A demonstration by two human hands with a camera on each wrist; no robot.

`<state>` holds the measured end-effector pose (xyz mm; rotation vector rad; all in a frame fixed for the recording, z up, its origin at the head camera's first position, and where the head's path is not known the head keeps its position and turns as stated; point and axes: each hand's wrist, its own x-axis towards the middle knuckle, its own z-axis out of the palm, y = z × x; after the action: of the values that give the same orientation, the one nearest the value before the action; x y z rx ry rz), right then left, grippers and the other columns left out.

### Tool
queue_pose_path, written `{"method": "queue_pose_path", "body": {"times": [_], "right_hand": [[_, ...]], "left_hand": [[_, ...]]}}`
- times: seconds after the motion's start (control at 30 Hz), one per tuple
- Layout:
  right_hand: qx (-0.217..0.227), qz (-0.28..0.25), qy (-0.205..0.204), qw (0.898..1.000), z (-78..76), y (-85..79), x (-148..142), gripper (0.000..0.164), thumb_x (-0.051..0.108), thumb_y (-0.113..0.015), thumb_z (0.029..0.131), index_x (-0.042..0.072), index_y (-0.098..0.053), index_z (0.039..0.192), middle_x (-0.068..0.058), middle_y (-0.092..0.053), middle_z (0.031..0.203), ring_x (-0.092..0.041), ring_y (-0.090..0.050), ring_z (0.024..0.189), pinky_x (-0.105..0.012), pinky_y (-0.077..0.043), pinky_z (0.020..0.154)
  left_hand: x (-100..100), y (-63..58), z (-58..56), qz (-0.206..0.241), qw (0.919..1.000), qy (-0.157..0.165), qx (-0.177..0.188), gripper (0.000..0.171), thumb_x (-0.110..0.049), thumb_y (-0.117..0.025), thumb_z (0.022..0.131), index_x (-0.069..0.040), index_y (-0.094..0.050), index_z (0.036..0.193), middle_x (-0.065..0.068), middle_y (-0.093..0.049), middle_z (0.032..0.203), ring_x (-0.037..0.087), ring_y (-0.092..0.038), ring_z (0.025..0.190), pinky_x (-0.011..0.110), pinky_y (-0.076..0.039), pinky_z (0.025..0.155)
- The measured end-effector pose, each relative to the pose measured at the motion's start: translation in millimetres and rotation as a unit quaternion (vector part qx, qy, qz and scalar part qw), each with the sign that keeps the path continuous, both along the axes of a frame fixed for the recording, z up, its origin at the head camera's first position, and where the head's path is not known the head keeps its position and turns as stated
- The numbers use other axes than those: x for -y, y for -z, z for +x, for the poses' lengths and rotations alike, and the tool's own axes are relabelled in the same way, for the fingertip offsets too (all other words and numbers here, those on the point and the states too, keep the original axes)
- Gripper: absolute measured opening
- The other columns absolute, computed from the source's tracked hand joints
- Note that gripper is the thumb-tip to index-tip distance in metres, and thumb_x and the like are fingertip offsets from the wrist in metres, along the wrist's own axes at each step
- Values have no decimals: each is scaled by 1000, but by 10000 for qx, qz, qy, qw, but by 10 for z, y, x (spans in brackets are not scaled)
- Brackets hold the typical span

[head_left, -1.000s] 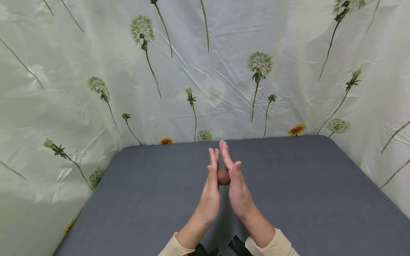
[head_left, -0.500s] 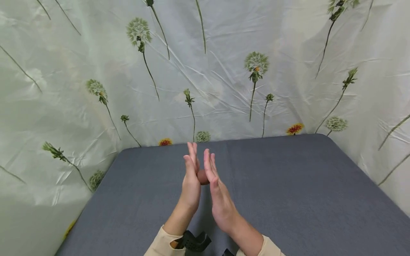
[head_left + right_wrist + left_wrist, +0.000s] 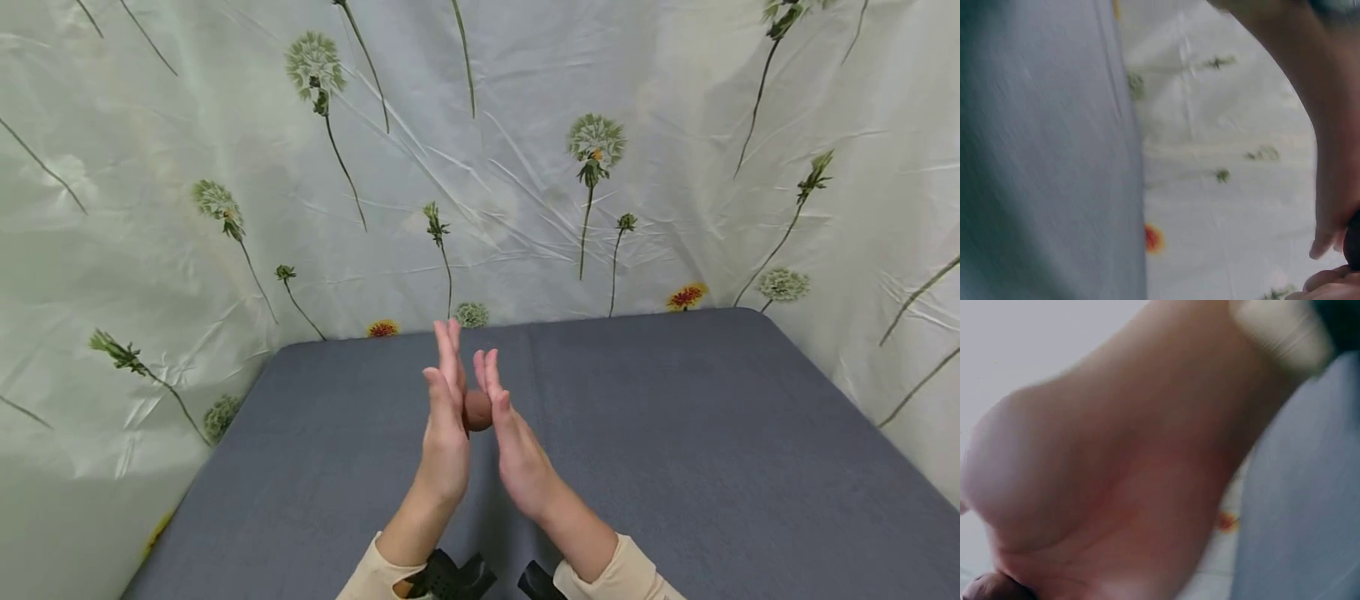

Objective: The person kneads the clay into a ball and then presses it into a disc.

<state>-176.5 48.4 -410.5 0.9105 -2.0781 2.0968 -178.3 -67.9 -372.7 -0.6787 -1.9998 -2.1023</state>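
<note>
A small brown ball (image 3: 477, 411), perhaps clay, sits between my two palms above the table. My left hand (image 3: 446, 442) presses it from the left with straight fingers pointing up and away. From the other side my right hand (image 3: 522, 462) presses on it, its fingers also straight and a little lower than the left ones. In the left wrist view the ball (image 3: 996, 587) shows at the bottom corner under the blurred left palm (image 3: 1129, 487). At the right edge of the right wrist view the ball (image 3: 1353, 244) looks dark and is partly cut off.
A grey cloth-covered table (image 3: 675, 433) spreads below the hands. Behind and beside it hangs a pale curtain (image 3: 525, 167) printed with dandelions and flowers. Black wrist devices (image 3: 457, 575) sit at the cuffs of cream sleeves (image 3: 622, 571).
Both hands have shifted left with the ball between them. The palms slide against each other: the left fingertips now reach farther than the right ones, where the right led before.
</note>
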Motion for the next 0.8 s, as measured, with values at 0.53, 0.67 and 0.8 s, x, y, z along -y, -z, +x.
{"method": "queue_pose_path", "body": {"times": [0.53,0.67,0.8], "right_hand": [[-291,-376,363,9982,-77,-170,-257,85,65,3,111,7,-6,173,-6,-2,183,-28,2,169,-15,-13,129],[29,-310,125,9994,-103,-118,-211,84,65,4,110,8,-1,173,-6,1,183,-28,4,169,-35,-9,136],[260,-149,-89,9995,-33,-18,-22,75,57,3,114,11,6,172,-6,2,183,-30,8,169,-69,1,131]], "left_hand": [[-253,185,63,-707,9961,516,92,69,-60,4,112,-27,14,171,-4,9,182,24,12,169,68,3,131],[-190,130,55,-722,9969,302,-68,71,-66,4,110,-31,13,171,-8,12,181,21,14,168,68,6,131],[-3,73,-48,-457,9988,-86,-154,76,-74,2,106,-36,14,171,-11,10,181,18,14,168,68,7,131]]}}
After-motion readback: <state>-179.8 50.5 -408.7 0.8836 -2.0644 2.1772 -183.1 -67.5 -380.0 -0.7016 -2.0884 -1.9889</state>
